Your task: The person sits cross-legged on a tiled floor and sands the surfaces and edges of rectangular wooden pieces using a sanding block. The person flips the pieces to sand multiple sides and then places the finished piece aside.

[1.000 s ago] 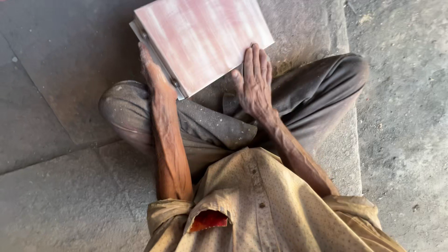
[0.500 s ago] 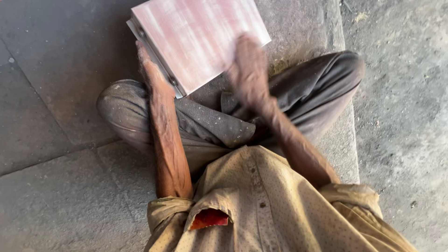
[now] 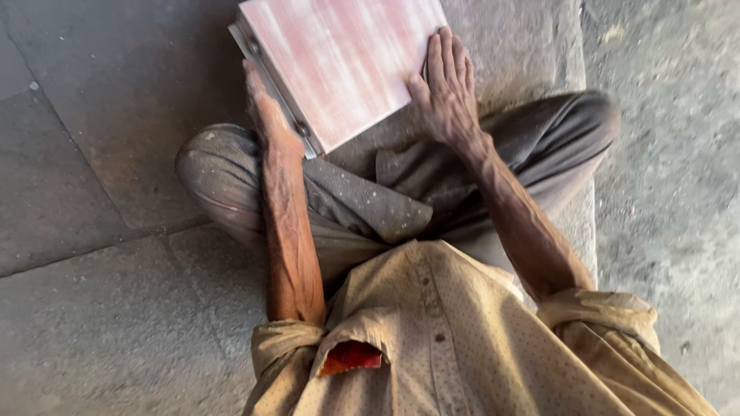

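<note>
A pink board (image 3: 339, 65) is propped on the stone slab's (image 3: 532, 46) near edge, against the knees. The left hand (image 3: 266, 115) is curled around its left edge; the right hand (image 3: 447, 92) is laid flat, fingers spread, on its right corner. With nothing clamped, the board could be tipped off the edge.

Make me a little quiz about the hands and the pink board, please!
1. Which hand lies flat on top of the pink board?
2. True or false: the left hand is at the board's edge with the metal hinges.
3. What is the person sitting on: grass, stone floor or carpet?

Key:
1. The right hand.
2. True.
3. Stone floor.
</note>
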